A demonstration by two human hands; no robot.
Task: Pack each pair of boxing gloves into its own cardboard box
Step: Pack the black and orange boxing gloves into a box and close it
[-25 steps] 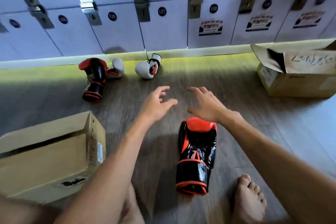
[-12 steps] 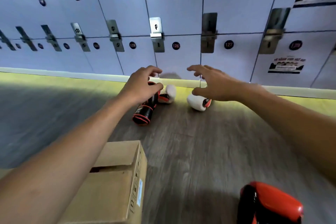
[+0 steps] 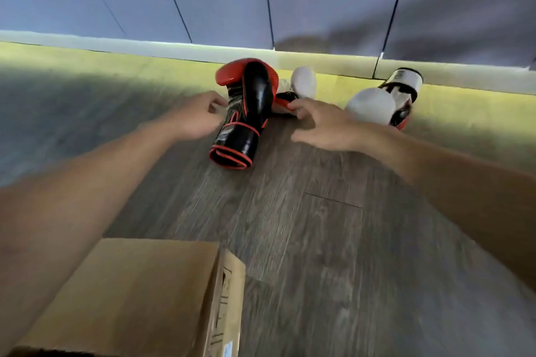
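The black-and-red glove [image 3: 243, 113] lies on the floor [image 3: 319, 226] by the lockers [image 3: 226, 3], a white glove [image 3: 303, 82] tucked behind it and a second white glove [image 3: 374, 106] further right. The left hand [image 3: 200, 116], loosely curled, and the right hand [image 3: 322, 124], spread, flank it, holding nothing. A cardboard box [image 3: 139, 293] sits nearer.

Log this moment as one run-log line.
step: reach | left hand: open, at black-and-red glove | right hand: open, by white glove | second white glove: floor | cardboard box: foreground
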